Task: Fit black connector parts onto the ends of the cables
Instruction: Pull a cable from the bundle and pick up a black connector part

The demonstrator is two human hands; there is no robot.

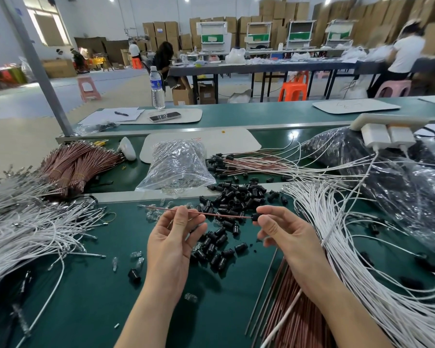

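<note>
A thin red-brown cable (224, 215) runs level between my two hands above the green table (91, 292). My left hand (172, 237) pinches the cable near its left end with thumb and fingers. My right hand (284, 231) grips a black connector part (255, 217) that sits on the cable's right end. A heap of loose black connector parts (232, 197) lies just behind and below the cable, spreading toward me between my hands.
White cables (349, 247) fan out at right, more white cables (28, 229) at left. Red-brown cable bundles (73, 167) lie back left, loose ones (284, 310) under my right wrist. A clear bag (178, 164), finished cables (246, 163) and small glass bulbs (136, 257) surround the work spot.
</note>
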